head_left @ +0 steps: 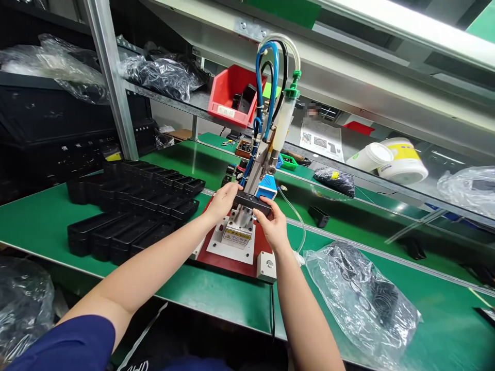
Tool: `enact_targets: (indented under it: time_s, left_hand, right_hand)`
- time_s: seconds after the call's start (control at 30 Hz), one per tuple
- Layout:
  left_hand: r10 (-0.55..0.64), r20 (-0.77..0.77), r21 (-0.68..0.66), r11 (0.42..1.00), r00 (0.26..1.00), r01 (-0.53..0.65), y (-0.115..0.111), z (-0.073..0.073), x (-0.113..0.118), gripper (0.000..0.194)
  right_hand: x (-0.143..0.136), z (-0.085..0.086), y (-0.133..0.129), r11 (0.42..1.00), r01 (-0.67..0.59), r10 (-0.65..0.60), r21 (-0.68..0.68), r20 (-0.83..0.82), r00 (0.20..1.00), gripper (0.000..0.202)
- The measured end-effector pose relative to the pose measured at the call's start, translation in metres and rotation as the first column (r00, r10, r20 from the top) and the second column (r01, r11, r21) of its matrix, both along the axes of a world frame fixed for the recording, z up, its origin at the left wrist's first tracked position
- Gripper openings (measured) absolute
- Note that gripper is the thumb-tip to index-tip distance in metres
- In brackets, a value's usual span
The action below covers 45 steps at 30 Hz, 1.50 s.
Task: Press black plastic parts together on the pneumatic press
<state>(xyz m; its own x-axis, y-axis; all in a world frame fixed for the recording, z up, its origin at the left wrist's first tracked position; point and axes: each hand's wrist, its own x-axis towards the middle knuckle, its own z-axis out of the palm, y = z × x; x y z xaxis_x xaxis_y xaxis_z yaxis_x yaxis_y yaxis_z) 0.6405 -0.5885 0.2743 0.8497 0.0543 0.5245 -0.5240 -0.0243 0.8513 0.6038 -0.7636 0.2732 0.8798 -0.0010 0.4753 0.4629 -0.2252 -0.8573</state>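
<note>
Between my hands is a black plastic housing [251,201], lying across the metal fixture of a small bench press [244,219]. My left hand [225,200] grips its left end, while my right hand [274,221] pinches the right end with thumb and fingers. Above it rises the press column with a dispensing syringe [284,121] and blue and black tubes. The press stands on a dark red base [232,263] with a white button box [266,266] at its right front corner. My fingers partly hide the housing's ends.
Rows of similar black housings [131,190] cover the bench [185,293] to the left. On the right lies a clear plastic bag [363,299] with black rings inside. A red bin [235,95] and white tubs [402,161] sit on the shelf above.
</note>
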Motion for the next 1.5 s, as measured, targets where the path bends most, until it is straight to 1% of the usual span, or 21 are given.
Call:
enact_targets:
  time_s: [0.07,0.17,0.33,0.43,0.53,0.63,0.7,0.77,0.83,0.9,0.93,1.0,1.07,1.13,1.17,1.23,1.27,1.3,1.37,1.43,1.5]
  left_hand:
    - [-0.006,-0.003,-0.005,1.000,1.000,0.006,-0.001,-0.004,0.001,0.040]
    - [-0.005,0.003,-0.010,1.000,1.000,0.005,-0.002,-0.004,-0.003,0.038]
    - [-0.001,0.020,-0.009,1.000,1.000,0.001,-0.003,-0.001,-0.007,0.040]
    - [0.005,0.032,0.003,1.000,0.999,-0.005,-0.004,-0.004,-0.007,0.039]
    - [0.024,0.042,0.018,1.000,0.999,-0.025,-0.005,-0.009,-0.007,0.037]
    - [0.043,0.044,0.050,0.998,0.998,-0.045,-0.004,-0.010,-0.008,0.038]
    - [0.036,0.040,0.086,0.996,0.999,-0.039,-0.002,-0.008,-0.009,0.042]
    - [0.010,0.038,0.126,0.992,0.999,-0.015,0.001,-0.005,-0.010,0.048]
    - [0.007,0.037,0.142,0.990,0.999,-0.012,0.004,-0.005,-0.013,0.048]
    - [0.072,0.043,0.102,0.992,0.996,-0.076,0.008,-0.011,-0.022,0.043]
    - [0.130,0.052,0.079,0.988,0.990,-0.133,0.011,-0.018,-0.030,0.041]
    - [0.264,0.114,0.055,0.961,0.958,-0.271,0.019,-0.040,-0.053,0.039]
    - [0.350,0.228,0.086,0.922,0.908,-0.377,0.032,-0.070,-0.083,0.036]
    - [0.328,0.377,0.181,0.891,0.866,-0.417,0.045,-0.102,-0.113,0.027]
    - [0.270,0.411,0.274,0.874,0.871,-0.401,0.050,-0.118,-0.127,0.024]
    - [0.166,0.461,0.383,0.849,0.872,-0.364,0.056,-0.142,-0.147,0.021]
    - [0.135,0.470,0.417,0.837,0.872,-0.354,0.056,-0.150,-0.153,0.021]
    - [0.126,0.481,0.429,0.829,0.868,-0.358,0.056,-0.156,-0.157,0.020]
    - [0.141,0.493,0.434,0.816,0.859,-0.383,0.054,-0.161,-0.158,0.020]
    - [0.144,0.508,0.440,0.804,0.849,-0.400,0.052,-0.160,-0.155,0.018]
    - [0.115,0.519,0.467,0.792,0.847,-0.393,0.052,-0.158,-0.153,0.015]
  right_hand:
    - [0.000,-0.005,0.001,0.999,-0.010,0.012,0.042,-0.033,0.999,0.049]
    - [0.000,-0.006,0.001,0.998,-0.023,0.024,0.053,-0.029,0.999,0.049]
    - [-0.003,-0.001,-0.001,1.000,0.000,0.000,0.014,0.042,0.999,0.046]
    - [-0.007,-0.002,-0.001,0.997,0.048,-0.042,-0.062,0.088,0.995,0.043]
    - [-0.010,-0.008,-0.001,0.986,0.089,-0.068,-0.138,0.150,0.986,0.039]
    - [-0.009,-0.016,0.000,0.992,0.064,-0.044,-0.110,0.172,0.984,0.037]
    - [-0.009,-0.020,0.003,0.994,0.052,-0.036,-0.097,0.165,0.986,0.038]
    - [-0.011,-0.023,0.007,0.994,0.055,-0.040,-0.097,0.146,0.989,0.042]
    - [-0.018,-0.028,0.007,0.993,0.066,-0.055,-0.098,0.118,0.992,0.053]
    - [-0.029,-0.037,-0.004,0.989,0.104,-0.096,-0.104,0.079,0.992,0.064]
    - [-0.036,-0.043,-0.014,0.980,0.160,-0.154,-0.118,0.054,0.987,0.066]
    - [-0.052,-0.059,-0.048,0.924,0.343,-0.351,-0.171,-0.017,0.936,0.058]
    - [-0.073,-0.078,-0.094,0.808,0.529,-0.566,-0.261,-0.094,0.819,0.049]
    - [-0.095,-0.097,-0.142,0.702,0.613,-0.694,-0.363,-0.157,0.703,0.044]
    - [-0.106,-0.105,-0.163,0.659,0.629,-0.736,-0.413,-0.180,0.653,0.040]
    - [-0.119,-0.119,-0.197,0.581,0.633,-0.798,-0.512,-0.204,0.567,0.033]
    - [-0.122,-0.124,-0.209,0.549,0.624,-0.818,-0.556,-0.207,0.536,0.029]
    - [-0.121,-0.129,-0.219,0.522,0.613,-0.834,-0.593,-0.204,0.513,0.026]
    - [-0.111,-0.134,-0.233,0.469,0.596,-0.859,-0.652,-0.180,0.479,0.022]
    - [-0.097,-0.136,-0.246,0.399,0.604,-0.890,-0.690,-0.133,0.435,0.026]
    - [-0.085,-0.134,-0.262,0.316,0.631,-0.927,-0.709,-0.087,0.366,0.032]
